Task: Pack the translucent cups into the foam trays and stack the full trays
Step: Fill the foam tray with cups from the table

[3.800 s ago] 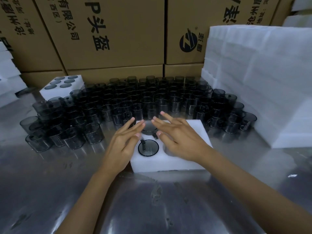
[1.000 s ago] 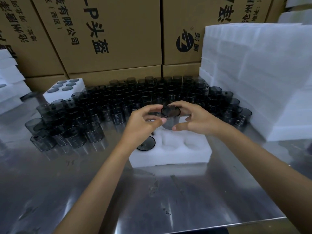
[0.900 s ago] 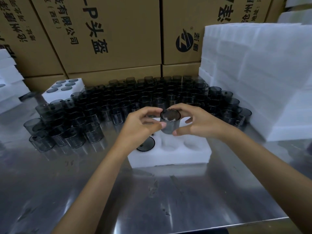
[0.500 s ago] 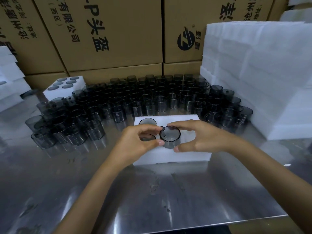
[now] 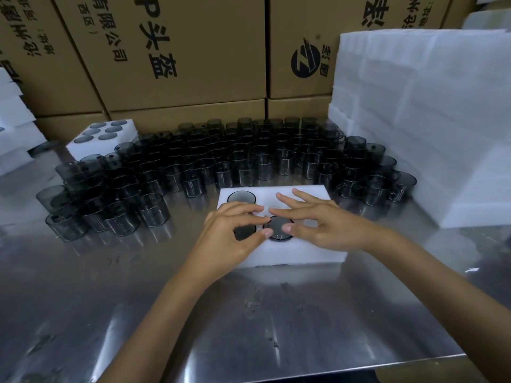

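Observation:
A white foam tray (image 5: 304, 252) lies on the steel table in front of me. One translucent grey cup (image 5: 241, 197) sits in its back-left hole and another (image 5: 244, 232) in its front-left hole. A third cup (image 5: 278, 230) is sunk in the front-middle hole. My left hand (image 5: 226, 239) has curled fingers, and its thumb and forefinger pinch this cup's left rim. My right hand (image 5: 329, 228) lies over the tray with fingers spread straight, its thumb pressing the cup's top. The tray's right holes are hidden under my right hand.
Several loose cups (image 5: 249, 158) stand in rows behind and to the left of the tray. A filled foam tray (image 5: 83, 147) sits at the back left. A tall stack of foam trays (image 5: 420, 120) rises on the right. Cardboard boxes (image 5: 179, 51) wall the back.
Both hands brought the cup down from mid-air into the tray's front-middle hole. My right fingers have let go of its side and spread flat.

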Motion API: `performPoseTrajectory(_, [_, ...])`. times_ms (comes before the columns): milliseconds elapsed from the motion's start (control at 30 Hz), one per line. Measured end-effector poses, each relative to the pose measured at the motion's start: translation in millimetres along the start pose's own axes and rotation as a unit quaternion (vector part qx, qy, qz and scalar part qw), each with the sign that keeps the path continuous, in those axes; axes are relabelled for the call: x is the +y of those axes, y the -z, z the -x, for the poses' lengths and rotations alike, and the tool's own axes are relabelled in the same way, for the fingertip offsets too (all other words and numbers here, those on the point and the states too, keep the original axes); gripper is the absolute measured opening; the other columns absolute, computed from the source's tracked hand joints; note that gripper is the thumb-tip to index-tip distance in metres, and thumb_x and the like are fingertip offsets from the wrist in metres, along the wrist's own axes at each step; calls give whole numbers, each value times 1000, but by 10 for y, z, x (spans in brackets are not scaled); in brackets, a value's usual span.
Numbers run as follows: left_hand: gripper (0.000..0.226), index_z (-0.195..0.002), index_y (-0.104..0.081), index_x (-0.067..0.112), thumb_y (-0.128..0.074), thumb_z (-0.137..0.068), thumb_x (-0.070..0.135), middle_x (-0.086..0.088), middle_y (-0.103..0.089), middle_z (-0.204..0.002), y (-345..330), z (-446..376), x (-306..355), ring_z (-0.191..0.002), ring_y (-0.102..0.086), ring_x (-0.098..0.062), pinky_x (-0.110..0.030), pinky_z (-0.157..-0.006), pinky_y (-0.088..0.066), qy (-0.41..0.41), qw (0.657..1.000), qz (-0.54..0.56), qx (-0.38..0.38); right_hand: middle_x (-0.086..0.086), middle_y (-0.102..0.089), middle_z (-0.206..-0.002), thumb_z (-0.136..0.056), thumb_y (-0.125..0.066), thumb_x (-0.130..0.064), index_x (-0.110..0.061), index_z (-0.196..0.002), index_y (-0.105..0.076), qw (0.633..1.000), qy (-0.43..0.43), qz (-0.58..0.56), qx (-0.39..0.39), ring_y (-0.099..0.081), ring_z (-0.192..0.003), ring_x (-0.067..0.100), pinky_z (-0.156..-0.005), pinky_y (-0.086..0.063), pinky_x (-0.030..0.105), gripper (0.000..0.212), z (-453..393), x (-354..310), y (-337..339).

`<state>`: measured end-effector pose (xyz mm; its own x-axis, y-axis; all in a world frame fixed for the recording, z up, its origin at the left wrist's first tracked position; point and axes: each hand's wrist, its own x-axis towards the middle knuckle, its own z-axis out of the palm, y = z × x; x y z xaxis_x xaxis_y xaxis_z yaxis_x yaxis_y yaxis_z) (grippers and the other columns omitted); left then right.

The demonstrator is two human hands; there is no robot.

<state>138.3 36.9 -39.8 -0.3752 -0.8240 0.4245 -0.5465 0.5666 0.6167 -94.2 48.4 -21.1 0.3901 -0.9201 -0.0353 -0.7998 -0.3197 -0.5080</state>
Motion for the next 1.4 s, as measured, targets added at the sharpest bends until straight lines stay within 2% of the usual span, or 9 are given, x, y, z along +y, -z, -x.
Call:
performPoseTrajectory(233, [17, -101, -77, 32, -77, -84, 31, 19, -60, -130, 34, -73, 11, -128, -48, -2, -42, -114, -32, 12, 999, 40, -27, -29, -33, -154, -85, -55, -65, -56, -134, -49, 1000, -4, -18, -9, -13, -148, -3, -122, -5, 35, 50, -82, 22, 100])
performPoseTrajectory(333, [17, -106, -74, 33, -69, -91, 26, 20, -60, -127, 150, -291, -86, -122, -52, 0, -28, -107, -38, 46, 994, 84, 60, -22, -50, -145, -82, -60, -68, -46, -123, -66, 990, -10, -110, 81, -36, -135, -6, -119, -23, 30, 47, -252, -6, 136])
performPoseTrajectory(433, [36, -130, -59, 21, -62, -94, 17, 3, -47, -140, 343, -645, -429, -127, -48, -18, -33, -106, -40, 159, 975, 21, 155, -15, -48, -149, -94, -54, -57, -38, -133, -61, 985, -37, -99, 140, -36, -140, 2, -119, -21, 30, 43, -435, 5, 29])
performPoseTrajectory(567, [41, -129, -57, 10, -68, -90, 20, -19, -30, -139, 410, -852, -937, -132, -32, -38, -38, -111, -32, 316, 940, -95, 84, -16, -42, -154, -98, -46, -56, -40, -138, -54, 987, -63, -2, 147, -29, -146, 8, -121, -10, 34, 44, -518, 57, -116])
performPoseTrajectory(867, [11, -88, -62, 14, -71, -87, 8, -2, -57, -105, 370, -693, -946, -90, -54, -21, -35, -84, -46, 153, 973, -71, 155, -17, -41, -154, -100, -45, -54, -41, -141, -51, 987, -48, 18, 153, -26, -146, 7, -111, -9, 27, 44, -523, 113, -144])
performPoseTrajectory(1000, [10, -90, -66, 15, -73, -88, 9, 13, -48, -125, 489, -589, -562, -103, -54, -10, -15, -90, -44, 77, 984, -4, 162, -14, -48, -150, -99, -51, -47, -36, -137, -56, 986, -52, -32, 158, -33, -144, 8, -121, -16, 32, 40, -490, 59, -118])
performPoseTrajectory(1200, [9, -89, -71, 10, -75, -84, 5, 16, -52, -135, 590, -520, 169, -115, -53, 9, -7, -93, -42, -41, 998, 51, -8, -11, -44, -152, -98, -60, -10, -36, -148, -40, 932, 19, -325, 157, -44, -136, 5, -104, -39, 22, 60, -346, -236, 183])
performPoseTrajectory(1300, [11, -90, -69, 14, -73, -86, 4, 17, -50, -139, 591, -528, 405, -117, -56, 0, -15, -97, -46, -71, 991, 38, -107, -14, -44, -151, -91, -63, 1, -38, -149, -38, 930, 67, -349, 100, -47, -133, 2, -103, -46, 26, 74, -234, -365, 396])
performPoseTrajectory(1400, [15, -93, -70, 19, -73, -87, 6, 12, -47, -138, 610, -557, 446, -116, -56, -4, -21, -97, -49, -65, 991, 39, -106, -7, -62, -132, -86, -72, -2, -31, -141, -51, 941, 57, -320, 100, -61, -118, 5, -101, -48, 27, 66, -114, -401, 531])
